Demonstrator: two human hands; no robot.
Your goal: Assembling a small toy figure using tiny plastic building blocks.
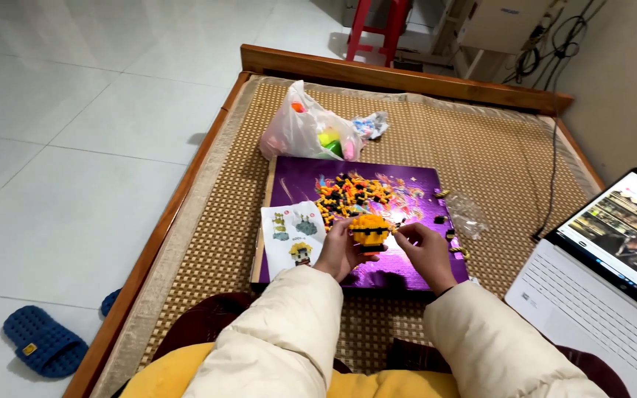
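cream padded sleeves (282,332) fill the bottom of the view, reaching toward a purple board (407,265) that lies on a woven mat (495,155). above the near edge of the board, the left hand (339,250) grips a small orange-and-black brick figure (369,233) from its left side, fingers curled around it. the right hand (427,254) is just right of the figure – thumb and forefinger pinched together near its edge (whether a tiny piece sits between them, i cannot tell). on the board beyond the figure lies a heap of loose orange and black bricks (348,194). an instruction sheet (293,236) overlaps the board's left edge, a plastic bag (300,129) sits behind its far edge, and an open laptop (599,287) stands well to its right.
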